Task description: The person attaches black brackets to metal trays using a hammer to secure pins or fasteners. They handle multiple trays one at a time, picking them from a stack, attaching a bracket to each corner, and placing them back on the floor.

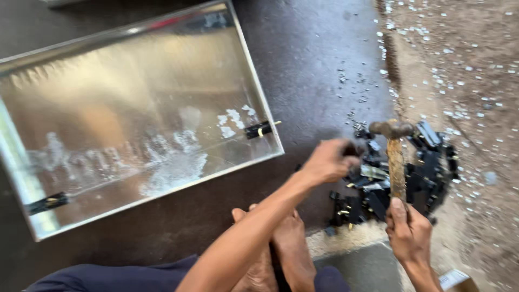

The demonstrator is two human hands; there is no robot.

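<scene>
Rusty metal and worn wood make up the hammer [395,157], which the right hand [408,230] holds low on the handle, fingers wrapped closed around it, so the head [390,130] stands raised above a heap of black plastic pieces [400,181] on the floor [319,59]. Gripping so far from the head would give the tool more swing, which seems to be the reason for that hold. The left hand [327,161] reaches across to the near edge of the heap, fingers curled shut over something small and dark; motion blur hides just what it pinches, but it sits right below and beside the hammer head, as if kept steady there. The heap lies where dark floor meets sandy ground [465,81], and that ground is strewn with small pale chips. Bare feet [281,249] rest together on the floor between the two forearms, close to the heap, so the person sits low with the work within easy reach. To the left, well apart from the heap, a big shiny metal tray [254,92] lies flat; it carries patches of white crumbs and two black clips [258,130] on its bottom.
</scene>
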